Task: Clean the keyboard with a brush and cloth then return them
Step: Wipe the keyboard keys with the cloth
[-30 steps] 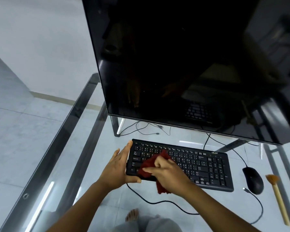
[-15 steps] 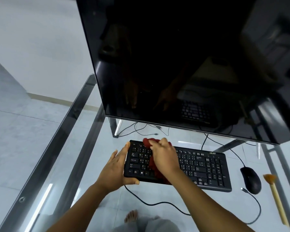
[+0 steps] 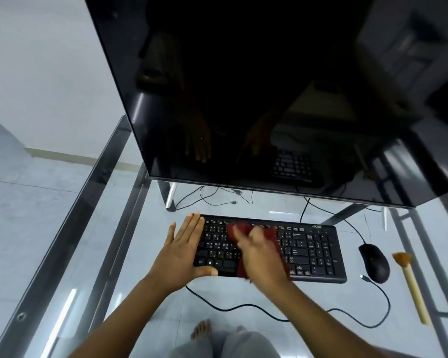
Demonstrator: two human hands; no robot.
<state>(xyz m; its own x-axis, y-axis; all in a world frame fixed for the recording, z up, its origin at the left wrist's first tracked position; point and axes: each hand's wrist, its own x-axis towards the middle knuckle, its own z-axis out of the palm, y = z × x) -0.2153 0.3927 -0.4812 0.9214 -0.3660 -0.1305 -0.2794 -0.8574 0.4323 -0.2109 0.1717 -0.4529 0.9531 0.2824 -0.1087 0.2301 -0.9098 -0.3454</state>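
A black keyboard lies on the glass desk below the monitor. My left hand rests flat against the keyboard's left end, fingers straight, thumb along the front edge. My right hand is blurred and presses a dark red cloth onto the middle keys; the cloth spreads out from under my palm. A brush with a pale wooden handle and tan bristles lies at the desk's right edge, apart from both hands.
A large dark monitor overhangs the back of the desk. A black mouse sits between keyboard and brush, its cable looping along the front. More cables lie behind the keyboard. Through the glass I see the floor, my knees and a foot.
My right hand has wiped the cloth from the keyboard's left part up to the top row and then rightward to the middle keys. My left hand's fingers have straightened along the left end.
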